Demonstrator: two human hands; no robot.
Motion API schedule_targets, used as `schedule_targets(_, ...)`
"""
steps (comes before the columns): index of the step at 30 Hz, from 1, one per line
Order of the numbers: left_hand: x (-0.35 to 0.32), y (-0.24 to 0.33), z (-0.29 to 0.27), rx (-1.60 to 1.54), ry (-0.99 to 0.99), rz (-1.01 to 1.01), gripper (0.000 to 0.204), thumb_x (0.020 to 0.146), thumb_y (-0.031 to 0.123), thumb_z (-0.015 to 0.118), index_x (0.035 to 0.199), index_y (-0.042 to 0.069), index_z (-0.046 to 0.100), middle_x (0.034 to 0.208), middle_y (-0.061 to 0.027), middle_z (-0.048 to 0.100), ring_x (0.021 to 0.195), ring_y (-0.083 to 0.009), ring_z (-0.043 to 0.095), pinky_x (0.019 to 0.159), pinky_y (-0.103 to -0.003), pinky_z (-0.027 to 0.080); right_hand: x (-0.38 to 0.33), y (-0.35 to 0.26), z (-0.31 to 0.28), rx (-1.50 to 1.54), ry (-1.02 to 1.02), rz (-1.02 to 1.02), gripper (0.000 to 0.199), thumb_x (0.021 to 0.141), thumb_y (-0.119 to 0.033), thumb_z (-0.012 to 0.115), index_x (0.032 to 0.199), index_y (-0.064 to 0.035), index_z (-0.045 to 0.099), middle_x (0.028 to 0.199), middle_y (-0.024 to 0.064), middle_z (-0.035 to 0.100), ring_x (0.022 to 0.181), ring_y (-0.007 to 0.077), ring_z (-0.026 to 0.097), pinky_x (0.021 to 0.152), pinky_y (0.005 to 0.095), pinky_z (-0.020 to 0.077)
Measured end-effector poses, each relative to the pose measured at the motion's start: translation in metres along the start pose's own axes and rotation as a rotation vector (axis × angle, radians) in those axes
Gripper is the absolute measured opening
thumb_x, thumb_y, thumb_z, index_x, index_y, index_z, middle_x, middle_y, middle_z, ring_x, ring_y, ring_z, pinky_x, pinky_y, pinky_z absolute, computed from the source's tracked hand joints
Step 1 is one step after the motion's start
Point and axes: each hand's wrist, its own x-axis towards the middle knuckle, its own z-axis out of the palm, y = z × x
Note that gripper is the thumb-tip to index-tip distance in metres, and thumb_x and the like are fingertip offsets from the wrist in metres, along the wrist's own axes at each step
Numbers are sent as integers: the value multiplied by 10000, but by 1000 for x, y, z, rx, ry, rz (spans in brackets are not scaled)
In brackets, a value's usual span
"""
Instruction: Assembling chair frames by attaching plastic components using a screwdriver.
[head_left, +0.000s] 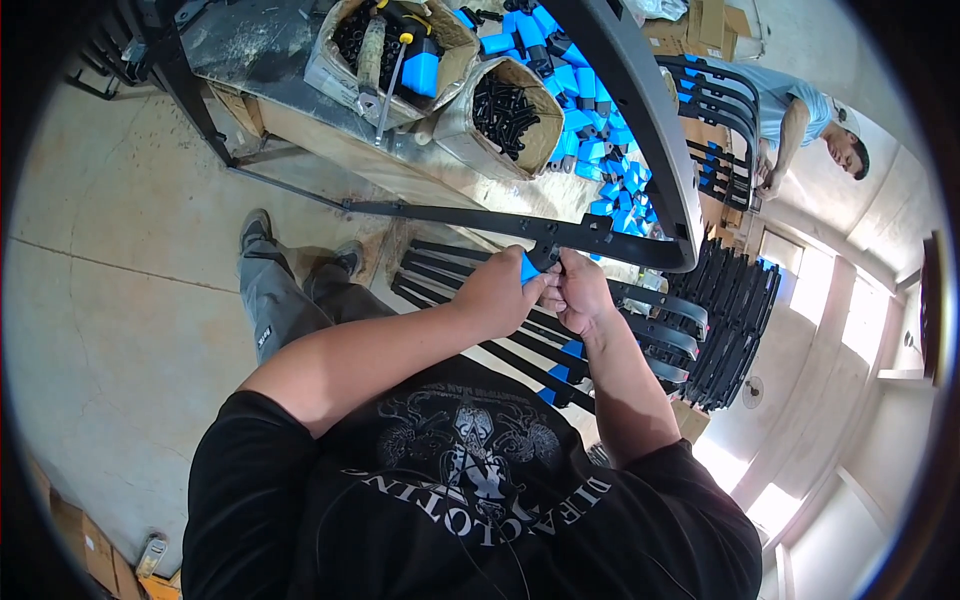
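Blue-and-black fitting (529, 268), small: held between the wearer's two hands, just below a black bar (440, 214) of a large curved black frame (668, 130). Left hand (500, 292): extended from the left with the forearm slanted upward, palm turned inward, fingers closed around the fitting. Right hand (585, 290): raised from the lower right, wrist bent inward, thumb uppermost, fingers curled beside the fitting; whether it is gripped by them cannot be told. Lettering: pale capitals are printed in an arc across the black T-shirt (400, 520), beneath a grey-white emblem with smaller, faint text above; a small white mark is borne on the grey trousers (290, 310). Beneath the hands: black slats (520, 360) are set in a row. Beyond the bar: a workbench (265, 50) is occupied by two worn containers, one (325, 72) filled with small black parts and topped by tools with yellow portions, the other (455, 145) with black screws (505, 118); blue pieces (590, 110) are heaped alongside. Right: black frames (735, 325) are stacked closely. Upper right: a slatted black frame (722, 72) is handled by a co-worker (785, 100) in a light-blue top
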Motion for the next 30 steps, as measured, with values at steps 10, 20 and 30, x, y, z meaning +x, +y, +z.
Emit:
schedule_targets(10, 2, 0, -21, 12, -156, -42, 444, 924, 392, 711, 1037, -23, 601, 915, -246, 667, 892, -432, 655, 791, -486, 499, -13, 2, -1, -145, 57, -110, 347, 1070, -348, 485, 821, -106, 470, 651, 3, 431, 482, 103, 348, 420, 249, 278)
schedule_targets(20, -8, -44, -33, 164, -139, -69, 497, 867, 342, 765, 1222, 13, 651, 1032, -233, 705, 999, -404, 677, 879, -455, 530, 10, 20, -38, -95, 120, -145, 403, 1084, -379, 462, 772, -125, 444, 625, -6, 389, 489, 114, 341, 422, 266, 279)
schedule_targets(30, -16, -71, -38, 260, -127, -198, 502, 869, 329, 782, 1262, 49, 643, 1057, -207, 717, 996, -398, 686, 869, -445, 545, 3, 18, -3, -154, 76, -254, 315, 1077, -302, 443, 824, -115, 455, 632, -12, 396, 496, 109, 384, 434, 262, 327)
